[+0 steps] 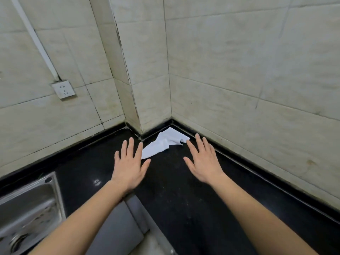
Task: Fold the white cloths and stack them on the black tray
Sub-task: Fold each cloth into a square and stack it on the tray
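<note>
One crumpled white cloth [164,142] lies unfolded.

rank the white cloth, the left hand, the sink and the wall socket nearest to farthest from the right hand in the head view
1. white cloth, in the corner just past the fingertips of the right hand
2. left hand, alongside to the left
3. sink at lower left and wall socket up on the left wall: both far, too close to call

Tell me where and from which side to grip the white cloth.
Probably pinch the white cloth at its two corners, the left hand at the near one, the right hand at the right one. Walls close the far side; come from the front.
</note>
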